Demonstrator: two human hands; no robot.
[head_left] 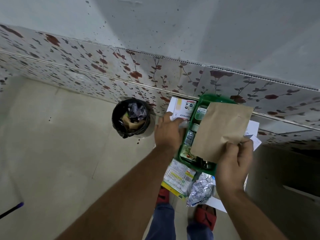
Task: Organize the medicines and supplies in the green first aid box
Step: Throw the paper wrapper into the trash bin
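The green first aid box lies open on a white surface by the tiled wall, with small bottles and a jar lined along its left side. My right hand pinches the lower corner of a brown paper envelope held over the box, hiding much of the inside. My left hand rests at the box's left rim, its fingers curled on a small clear packet beside a white plaster box. Whether it grips the packet I cannot tell.
A pack of cotton swabs and a crumpled foil strip pack lie in front of the green box. A black-lined waste bin with scraps stands on the floor to the left. White papers lie to the right. My red sandals show below.
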